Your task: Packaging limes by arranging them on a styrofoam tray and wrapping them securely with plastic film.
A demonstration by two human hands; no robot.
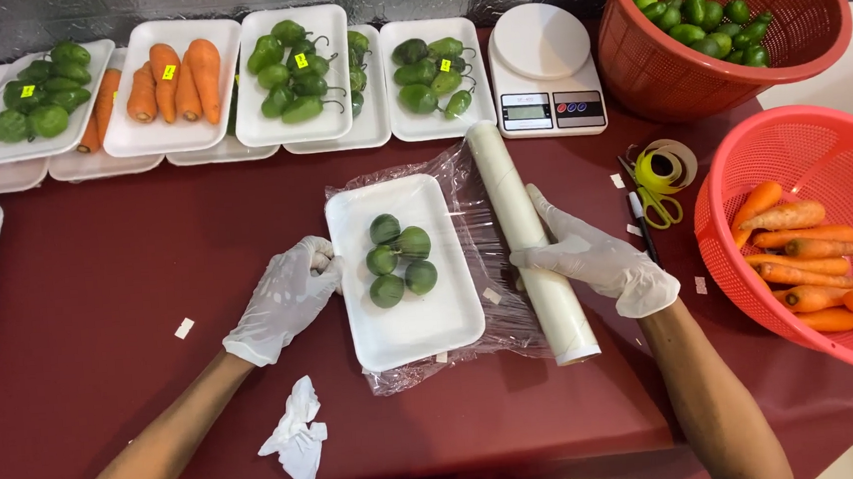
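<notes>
The white foam tray holding five green peppers sits on a sheet of cling film pulled from the roll. Left hand — gloved, fingers curled on the tray's edge — steadies it; right hand rests open on the roll, pinning it so the film stays taut.

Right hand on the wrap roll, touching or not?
Touching. The head view shows the right hand laid on the roll, its fingers across the tube with no gap. The left hand is at the tray edge.
</notes>
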